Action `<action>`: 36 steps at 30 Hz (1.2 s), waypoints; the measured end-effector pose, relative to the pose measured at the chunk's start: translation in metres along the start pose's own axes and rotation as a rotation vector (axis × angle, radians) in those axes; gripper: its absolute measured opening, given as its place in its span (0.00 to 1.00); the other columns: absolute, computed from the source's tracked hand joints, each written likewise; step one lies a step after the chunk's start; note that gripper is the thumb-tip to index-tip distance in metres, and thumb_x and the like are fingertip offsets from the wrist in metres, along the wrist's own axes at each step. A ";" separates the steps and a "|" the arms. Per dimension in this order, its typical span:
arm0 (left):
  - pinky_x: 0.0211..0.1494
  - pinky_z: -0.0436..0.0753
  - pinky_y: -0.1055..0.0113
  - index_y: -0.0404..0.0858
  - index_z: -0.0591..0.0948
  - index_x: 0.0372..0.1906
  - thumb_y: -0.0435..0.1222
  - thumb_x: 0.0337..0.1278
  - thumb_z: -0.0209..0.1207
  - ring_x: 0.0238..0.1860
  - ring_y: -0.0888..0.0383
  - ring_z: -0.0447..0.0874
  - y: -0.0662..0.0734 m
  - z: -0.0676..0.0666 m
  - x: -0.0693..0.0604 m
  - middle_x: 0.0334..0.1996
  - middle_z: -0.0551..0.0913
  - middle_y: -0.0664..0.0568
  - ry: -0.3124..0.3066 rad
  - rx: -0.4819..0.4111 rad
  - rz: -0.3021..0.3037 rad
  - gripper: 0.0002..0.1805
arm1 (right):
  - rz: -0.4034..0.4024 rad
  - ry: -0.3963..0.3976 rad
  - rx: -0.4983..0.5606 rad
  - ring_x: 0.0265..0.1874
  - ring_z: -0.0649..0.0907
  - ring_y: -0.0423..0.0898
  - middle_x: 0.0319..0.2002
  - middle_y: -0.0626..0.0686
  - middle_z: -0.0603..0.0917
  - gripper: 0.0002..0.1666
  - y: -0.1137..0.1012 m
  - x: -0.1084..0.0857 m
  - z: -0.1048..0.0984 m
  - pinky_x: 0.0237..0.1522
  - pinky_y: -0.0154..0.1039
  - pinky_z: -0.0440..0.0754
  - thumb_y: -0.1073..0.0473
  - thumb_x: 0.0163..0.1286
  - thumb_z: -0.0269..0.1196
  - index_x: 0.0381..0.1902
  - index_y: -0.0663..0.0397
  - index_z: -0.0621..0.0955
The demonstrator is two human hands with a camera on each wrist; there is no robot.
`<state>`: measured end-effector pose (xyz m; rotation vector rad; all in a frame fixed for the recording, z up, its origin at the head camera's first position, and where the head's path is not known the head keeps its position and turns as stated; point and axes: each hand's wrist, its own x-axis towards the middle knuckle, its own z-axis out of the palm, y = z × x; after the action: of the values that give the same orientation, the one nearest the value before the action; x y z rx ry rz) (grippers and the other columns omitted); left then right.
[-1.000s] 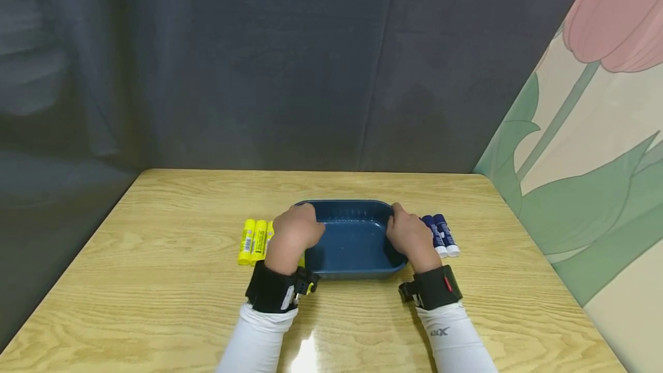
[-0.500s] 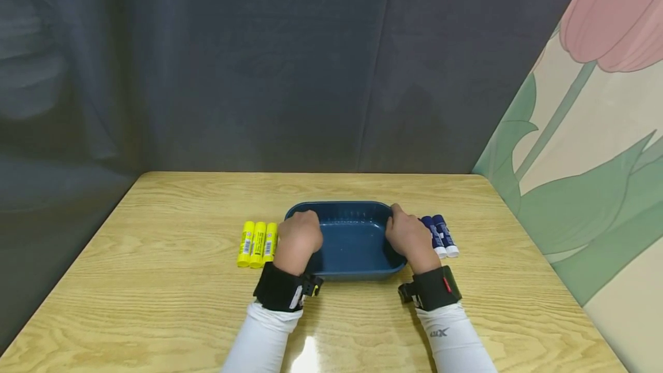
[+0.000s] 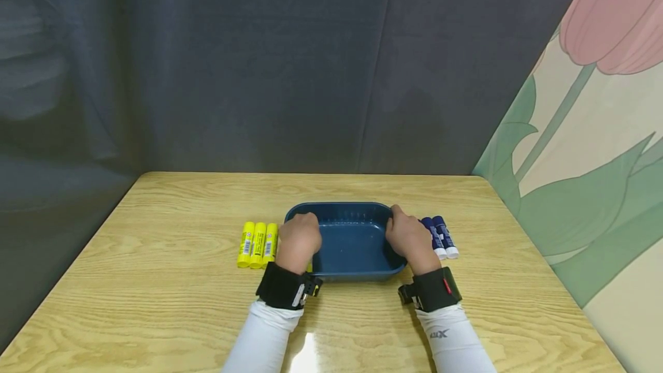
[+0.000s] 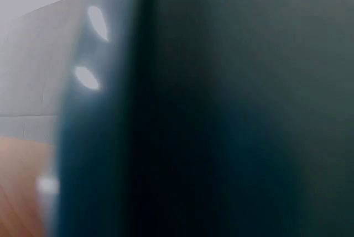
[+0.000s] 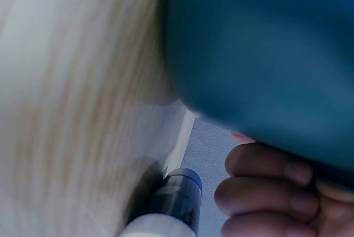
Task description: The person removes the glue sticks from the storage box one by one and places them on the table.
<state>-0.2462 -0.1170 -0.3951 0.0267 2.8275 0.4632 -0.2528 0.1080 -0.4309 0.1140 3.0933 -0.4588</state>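
Observation:
A blue baking dish (image 3: 349, 246) sits on the table, its inside facing up. Its left rim is gripped by my left hand (image 3: 300, 238), whose fingers are mostly hidden from the head camera. In the left wrist view the blurred wall of the baking dish (image 4: 94, 154) fills much of the picture, with skin of the left hand (image 4: 22, 187) at lower left. My right hand (image 3: 409, 235) holds the right rim, thumb on top. The right wrist view shows its curled fingers (image 5: 265, 193) against the outside of the dish (image 5: 265, 60).
Several yellow glue sticks (image 3: 257, 245) lie side by side left of the dish. To its right are blue glue sticks with white ends (image 3: 445, 236), partly behind my right hand. A dark curtain (image 3: 259, 73) stands behind the wooden table (image 3: 171, 304).
My left hand has shifted slightly right and lower onto the dish's left rim, uncovering the third yellow glue stick and the dish's back-left corner. The right hand has stayed in place.

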 end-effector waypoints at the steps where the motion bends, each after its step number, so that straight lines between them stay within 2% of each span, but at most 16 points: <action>1: 0.49 0.82 0.52 0.34 0.84 0.46 0.32 0.61 0.64 0.32 0.51 0.79 0.000 0.001 0.000 0.32 0.82 0.46 -0.002 0.001 0.000 0.10 | 0.002 -0.001 0.001 0.34 0.84 0.59 0.48 0.71 0.82 0.27 0.000 0.000 0.000 0.31 0.57 0.81 0.56 0.78 0.46 0.70 0.62 0.67; 4: 0.48 0.82 0.53 0.34 0.84 0.47 0.32 0.61 0.64 0.32 0.51 0.78 0.000 0.002 0.002 0.32 0.82 0.47 -0.014 0.004 -0.006 0.10 | 0.007 -0.009 0.003 0.36 0.84 0.60 0.49 0.71 0.82 0.27 -0.001 0.000 0.000 0.32 0.57 0.81 0.56 0.78 0.46 0.70 0.62 0.67; 8: 0.40 0.83 0.56 0.34 0.83 0.48 0.32 0.61 0.65 0.29 0.52 0.79 0.000 0.004 0.004 0.29 0.81 0.47 -0.046 0.010 -0.020 0.11 | 0.009 -0.012 0.002 0.36 0.84 0.60 0.49 0.71 0.82 0.27 -0.001 0.000 0.000 0.33 0.57 0.81 0.56 0.78 0.46 0.70 0.62 0.67; 13: 0.40 0.83 0.57 0.34 0.82 0.51 0.33 0.65 0.63 0.30 0.52 0.79 0.001 0.006 0.007 0.30 0.80 0.46 -0.086 0.017 -0.024 0.12 | 0.003 -0.004 -0.001 0.37 0.84 0.60 0.50 0.71 0.82 0.27 -0.001 0.000 0.000 0.33 0.58 0.81 0.56 0.78 0.47 0.69 0.62 0.68; 19: 0.36 0.82 0.59 0.33 0.82 0.48 0.35 0.65 0.62 0.28 0.53 0.79 0.000 0.008 0.009 0.28 0.79 0.47 -0.082 -0.011 -0.011 0.11 | 0.006 -0.001 0.000 0.38 0.84 0.60 0.51 0.71 0.82 0.27 -0.001 0.001 0.001 0.34 0.58 0.82 0.56 0.78 0.47 0.70 0.62 0.67; 30: 0.41 0.82 0.56 0.37 0.81 0.52 0.39 0.59 0.68 0.32 0.52 0.79 -0.001 0.007 0.011 0.33 0.81 0.47 -0.090 0.014 0.020 0.18 | 0.000 0.001 0.002 0.37 0.84 0.60 0.50 0.71 0.82 0.26 -0.001 0.001 0.001 0.34 0.58 0.82 0.56 0.78 0.47 0.69 0.62 0.68; 36: 0.43 0.82 0.54 0.39 0.80 0.57 0.38 0.61 0.66 0.33 0.52 0.79 0.000 0.008 0.012 0.38 0.83 0.46 -0.091 0.007 0.010 0.19 | -0.005 0.006 -0.001 0.36 0.84 0.60 0.49 0.71 0.82 0.26 0.000 0.001 0.000 0.34 0.58 0.82 0.56 0.78 0.47 0.69 0.63 0.68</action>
<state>-0.2559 -0.1133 -0.4056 0.0624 2.7414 0.4425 -0.2543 0.1078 -0.4311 0.1075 3.1000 -0.4584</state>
